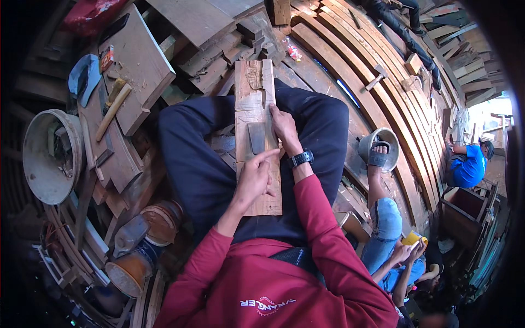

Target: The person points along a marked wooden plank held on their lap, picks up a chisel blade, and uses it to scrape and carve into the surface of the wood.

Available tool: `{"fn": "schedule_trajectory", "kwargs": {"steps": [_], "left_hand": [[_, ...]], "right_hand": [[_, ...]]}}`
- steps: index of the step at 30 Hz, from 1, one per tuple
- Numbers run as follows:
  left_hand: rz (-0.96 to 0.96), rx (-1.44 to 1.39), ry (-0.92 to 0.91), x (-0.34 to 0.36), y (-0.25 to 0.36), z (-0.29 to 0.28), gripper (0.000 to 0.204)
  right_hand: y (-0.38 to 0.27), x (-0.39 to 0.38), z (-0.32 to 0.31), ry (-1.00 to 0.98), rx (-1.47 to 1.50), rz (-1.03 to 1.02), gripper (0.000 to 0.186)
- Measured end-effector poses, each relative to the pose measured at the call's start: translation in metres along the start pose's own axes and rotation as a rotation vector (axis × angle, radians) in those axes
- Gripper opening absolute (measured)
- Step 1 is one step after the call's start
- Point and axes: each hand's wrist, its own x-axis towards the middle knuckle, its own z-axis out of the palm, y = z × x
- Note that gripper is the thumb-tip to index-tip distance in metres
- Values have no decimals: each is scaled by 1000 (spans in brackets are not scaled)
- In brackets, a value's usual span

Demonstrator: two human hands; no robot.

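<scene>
A long, worn wooden board [257, 205] lies over my lap, its far end gouged and its face cracked. On it rests a flat, dark grey rectangular piece [256, 138], whose exact kind I cannot make out. My right hand [284, 128] is at the board's right edge, index finger stretched along the wood; its other fingers are partly hidden. My left hand [254, 177] is over the near half of the board, palm turned inward. Its index finger points toward my right wrist, and the other fingers are loosely bent and apart. Neither hand touches the grey piece.
A wooden-handled tool [113, 112] and a blue cap-like item [85, 79] lie on boards at left, beside a large white bucket [52, 156]. Long curved beams [377, 104] and a hammer [375, 78] are at right. One person's foot is at a grey bucket [389, 163]; another sits farther right.
</scene>
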Motion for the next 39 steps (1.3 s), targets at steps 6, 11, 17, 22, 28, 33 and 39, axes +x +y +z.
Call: {"fn": "schedule_trajectory", "kwargs": {"steps": [6,11,17,22,28,33,39], "left_hand": [[-55,-16,-15,-14,-7,-3,42],[-45,21,-31,-15,0,5,43],[-46,22,-1,-11,-8,4,42],[-71,29,5,-16,-11,7,40],[-23,17,47,2,-1,7,41],[-36,76,15,-7,-8,2,43],[-39,51,40,-8,-3,10,44]], "right_hand": [[8,2,6,62,49,-21,72],[11,6,7,55,19,-38,72],[10,8,6,61,33,-9,71],[4,3,0,-4,6,28,68],[5,1,2,-3,5,35,68],[1,0,0,19,10,8,68],[7,5,4,25,-17,-14,68]]}}
